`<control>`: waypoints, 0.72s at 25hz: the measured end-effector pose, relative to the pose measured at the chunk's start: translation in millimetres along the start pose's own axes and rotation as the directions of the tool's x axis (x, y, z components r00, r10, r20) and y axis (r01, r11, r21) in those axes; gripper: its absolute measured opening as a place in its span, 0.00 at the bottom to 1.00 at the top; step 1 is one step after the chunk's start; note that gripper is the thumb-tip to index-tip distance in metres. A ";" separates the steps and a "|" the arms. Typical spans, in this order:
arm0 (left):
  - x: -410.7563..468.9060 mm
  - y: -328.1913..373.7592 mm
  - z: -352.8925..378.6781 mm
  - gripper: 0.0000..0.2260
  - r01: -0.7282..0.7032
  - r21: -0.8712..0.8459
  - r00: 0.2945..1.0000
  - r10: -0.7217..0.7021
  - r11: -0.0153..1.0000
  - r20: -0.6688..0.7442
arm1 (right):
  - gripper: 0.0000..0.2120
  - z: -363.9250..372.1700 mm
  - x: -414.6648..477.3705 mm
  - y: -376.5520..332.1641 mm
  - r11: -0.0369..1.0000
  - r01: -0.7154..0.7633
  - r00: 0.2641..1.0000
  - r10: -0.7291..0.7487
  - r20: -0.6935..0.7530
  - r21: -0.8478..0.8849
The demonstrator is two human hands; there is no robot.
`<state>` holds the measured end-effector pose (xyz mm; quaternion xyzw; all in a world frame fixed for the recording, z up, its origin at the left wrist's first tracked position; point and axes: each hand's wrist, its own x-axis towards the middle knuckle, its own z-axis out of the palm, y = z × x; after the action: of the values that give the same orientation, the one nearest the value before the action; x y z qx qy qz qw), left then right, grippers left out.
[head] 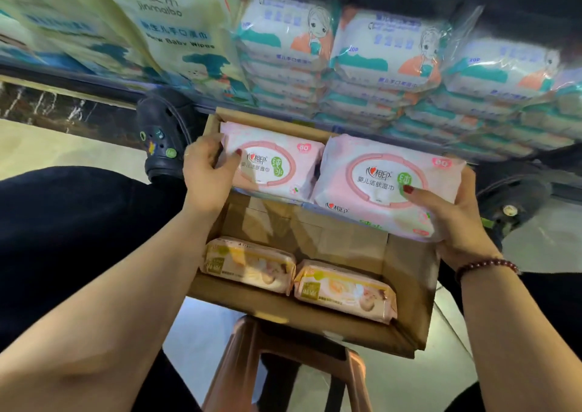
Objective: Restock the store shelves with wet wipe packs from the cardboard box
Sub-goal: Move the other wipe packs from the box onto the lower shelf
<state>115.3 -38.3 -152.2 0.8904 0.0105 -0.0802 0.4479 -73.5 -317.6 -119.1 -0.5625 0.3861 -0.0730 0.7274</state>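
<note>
Gripping first pink pack [274,169] in left hand [208,172], second pink pack [384,185] in right hand [456,216]; two yellow packs [248,265] unshelved in cardboard box [406,285].

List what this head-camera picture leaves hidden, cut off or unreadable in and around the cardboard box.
Head view throughout.
Right hand: its fingers lie under the right pink wipe pack.
Cardboard box: anything beneath the left pink wipe pack is covered.
Shelf packs: small print blurred.
Stool: legs cut off by the bottom edge.
</note>
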 end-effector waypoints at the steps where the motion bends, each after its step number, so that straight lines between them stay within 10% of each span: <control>1: -0.5 -3.7 1.7 0.18 0.028 -0.044 0.996 -0.024 0.999 0.081 | 0.28 0.1 -1.0 -1.4 1.000 0.013 1.000 -0.013 -0.002 -0.011; 10: 10.7 -7.2 22.4 0.40 0.120 0.217 0.932 -0.185 0.969 0.310 | 0.37 18.9 2.0 13.9 0.995 0.020 0.996 -0.028 -0.079 -0.099; 18: 0.3 -29.1 -0.8 0.41 0.163 -0.213 0.894 -0.053 0.963 0.445 | 0.35 9.8 19.1 16.6 0.989 -0.057 0.997 0.064 0.043 -0.137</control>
<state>113.1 -20.2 -174.9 0.7858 -0.0302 -0.3002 0.5400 -59.5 -314.5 -142.0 -0.6004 0.3899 -0.0111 0.6982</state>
